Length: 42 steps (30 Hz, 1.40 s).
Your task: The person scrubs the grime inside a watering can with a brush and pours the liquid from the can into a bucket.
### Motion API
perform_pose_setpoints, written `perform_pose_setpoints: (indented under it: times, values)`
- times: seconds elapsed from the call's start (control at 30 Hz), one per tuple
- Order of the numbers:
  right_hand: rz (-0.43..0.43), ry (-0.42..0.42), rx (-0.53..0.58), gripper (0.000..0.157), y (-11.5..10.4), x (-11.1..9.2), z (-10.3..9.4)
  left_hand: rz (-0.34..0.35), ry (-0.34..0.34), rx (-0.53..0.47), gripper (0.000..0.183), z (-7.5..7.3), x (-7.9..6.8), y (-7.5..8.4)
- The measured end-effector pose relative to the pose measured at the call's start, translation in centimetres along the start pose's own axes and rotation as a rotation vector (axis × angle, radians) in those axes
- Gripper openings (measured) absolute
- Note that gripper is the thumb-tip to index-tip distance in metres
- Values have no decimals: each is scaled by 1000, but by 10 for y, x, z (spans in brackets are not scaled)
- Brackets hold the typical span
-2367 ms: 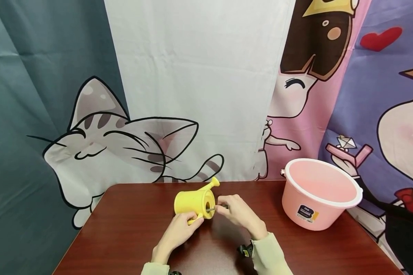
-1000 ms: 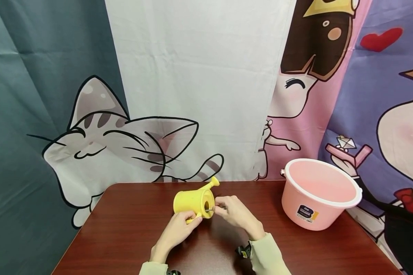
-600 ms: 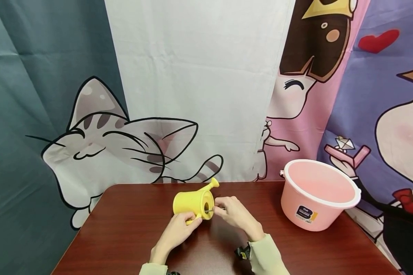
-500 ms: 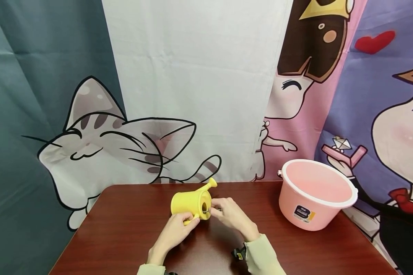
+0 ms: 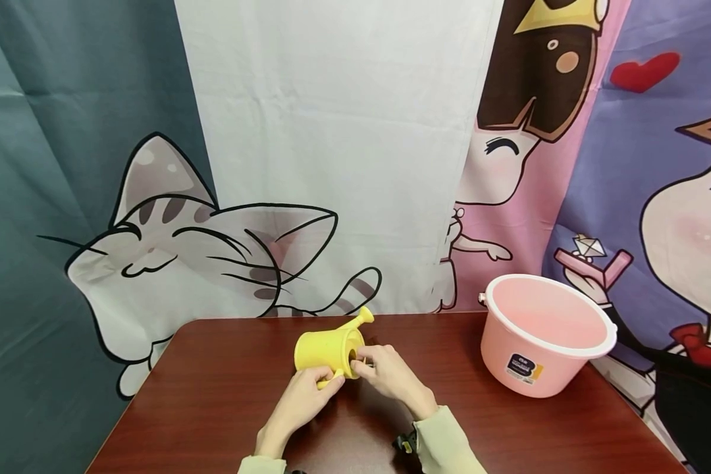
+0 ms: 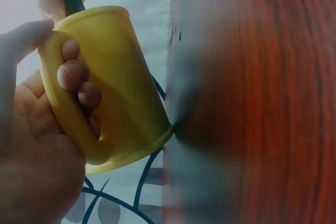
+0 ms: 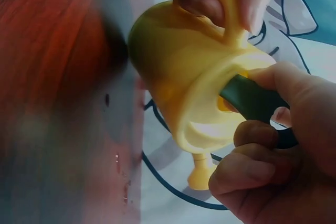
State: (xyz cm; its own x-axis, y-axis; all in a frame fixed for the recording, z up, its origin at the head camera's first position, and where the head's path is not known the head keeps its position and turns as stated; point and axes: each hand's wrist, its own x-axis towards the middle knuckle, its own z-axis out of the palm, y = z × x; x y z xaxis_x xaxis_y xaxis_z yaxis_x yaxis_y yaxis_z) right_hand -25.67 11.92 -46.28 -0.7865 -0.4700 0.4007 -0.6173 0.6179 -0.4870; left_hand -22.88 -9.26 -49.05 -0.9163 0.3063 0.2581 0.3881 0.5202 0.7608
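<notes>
A yellow watering can (image 5: 320,349) is tipped over the table, its open top facing right and its spout pointing up and back. My left hand (image 5: 302,395) grips it by the handle, fingers curled through the loop in the left wrist view. My right hand (image 5: 394,375) is at the can's mouth, pinching a dark green, flat, narrow piece (image 7: 254,98) between thumb and fingers. One end of this piece reaches into the opening; I cannot tell what kind of thing it is. The can's base edge comes down close to the tabletop in the left wrist view.
A pink bucket (image 5: 536,355) with a white rim stands at the table's right side. The brown wooden table (image 5: 213,388) ends at the back against a cartoon-printed curtain (image 5: 343,131).
My right hand has moved left, closer in, so its fingertips now reach the can's mouth. Less of the slim piece shows between them in the head view. My left hand keeps its grip.
</notes>
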Motion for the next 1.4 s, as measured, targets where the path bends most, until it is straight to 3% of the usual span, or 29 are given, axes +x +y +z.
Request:
perform_pose_setpoints:
  times: [0.2,0.53,0.8,0.97,1.23,1.4]
  values:
    - [20,-14,36,16,-2,-1,-15,-3,-13,-7,37,-1,0,0]
    - [52,-37,61,26,-5,-4,-36,-13,-34,3,36,0,0,-2]
    - [50,-22,60,29,-6,-4,-33,-29,-32,-14,36,0,0,-2]
    - [-21,6,15,27,-3,-2,-23,-30,-23,-15,36,-1,1,-4]
    - [-152,-61,-14,11,0,-1,-14,-17,-6,-3,37,0,1,-2]
    - [-196,-56,3,5,0,0,-9,2,3,-11,39,0,0,0]
